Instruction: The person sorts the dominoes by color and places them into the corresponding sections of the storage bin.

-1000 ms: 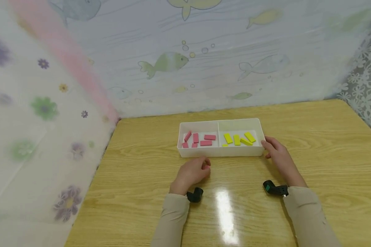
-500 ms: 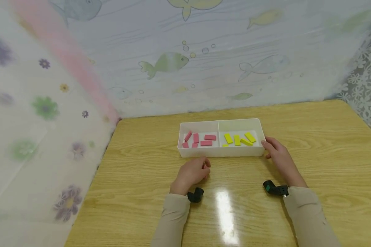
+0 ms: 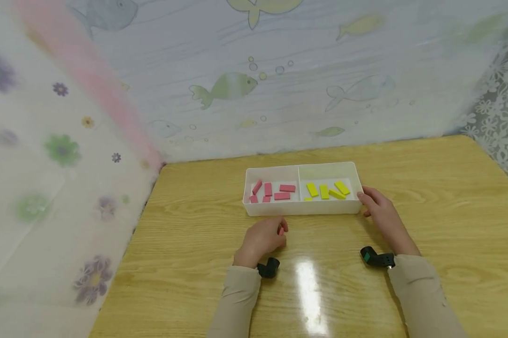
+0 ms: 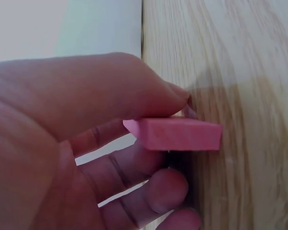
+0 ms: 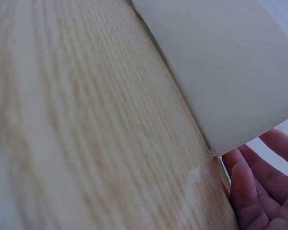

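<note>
Between thumb and fingers my left hand (image 3: 262, 239) pinches a small pink rectangular block (image 4: 185, 134), just in front of the box. In the left wrist view the thumb lies along the block's upper side, with the fingers curled below. A white two-compartment box (image 3: 304, 208) stands on the table. Pink blocks (image 3: 281, 196) lie scattered in its left compartment and yellow blocks (image 3: 324, 191) in its right one. My right hand (image 3: 382, 213) rests at the box's front right corner, fingers loosely bent along the end wall.
The wood-grain table (image 3: 186, 253) reaches back to a wall covering (image 3: 288, 112) printed with fish. A flowered covering (image 3: 59, 197) borders the left side. Black wrist cameras (image 3: 269, 267) sit on both wrists. A bright reflection shows on the tabletop between the forearms.
The left fingers and thumb have shifted slightly, and the pink block shows more plainly between them now. The box and the right hand have stayed in place.
</note>
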Demonstrator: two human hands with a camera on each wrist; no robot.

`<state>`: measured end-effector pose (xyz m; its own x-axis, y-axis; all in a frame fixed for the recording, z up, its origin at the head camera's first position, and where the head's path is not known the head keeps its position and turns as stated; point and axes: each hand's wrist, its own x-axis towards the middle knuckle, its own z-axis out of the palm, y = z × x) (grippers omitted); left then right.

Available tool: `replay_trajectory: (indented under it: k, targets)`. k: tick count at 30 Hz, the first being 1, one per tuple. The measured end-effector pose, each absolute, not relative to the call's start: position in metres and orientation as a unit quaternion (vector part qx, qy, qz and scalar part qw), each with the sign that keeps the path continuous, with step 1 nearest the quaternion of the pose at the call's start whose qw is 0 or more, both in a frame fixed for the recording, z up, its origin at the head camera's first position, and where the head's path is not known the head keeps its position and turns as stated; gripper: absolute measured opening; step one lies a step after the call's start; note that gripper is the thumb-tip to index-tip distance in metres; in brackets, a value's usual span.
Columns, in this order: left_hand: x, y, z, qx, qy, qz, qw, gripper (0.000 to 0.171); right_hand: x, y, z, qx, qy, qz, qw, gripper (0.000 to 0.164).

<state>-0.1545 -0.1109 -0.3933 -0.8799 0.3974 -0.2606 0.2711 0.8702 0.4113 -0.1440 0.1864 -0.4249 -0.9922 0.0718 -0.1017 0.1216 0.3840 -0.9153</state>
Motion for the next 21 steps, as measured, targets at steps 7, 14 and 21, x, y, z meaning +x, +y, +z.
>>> replay_trajectory:
  k: [7,14,21]
  targets:
    - [-0.1553,-0.1110,-0.3931,0.171,0.953,0.179,0.173,0.012,-0.1445,0.1870,-0.4247,0.057,0.833,-0.550,0.022,0.068]
    - [-0.1548,-0.1117,-0.3912,0.166,0.954,0.188,0.166,0.014,-0.1456,0.1885,-0.4265,0.052,0.832,-0.552,0.019,0.069]
    - [-0.1551,-0.1148,-0.3923,0.161,0.949,0.211,0.171,0.010,-0.1458,0.1885,-0.4291,0.053,0.829,-0.556,0.022,0.068]
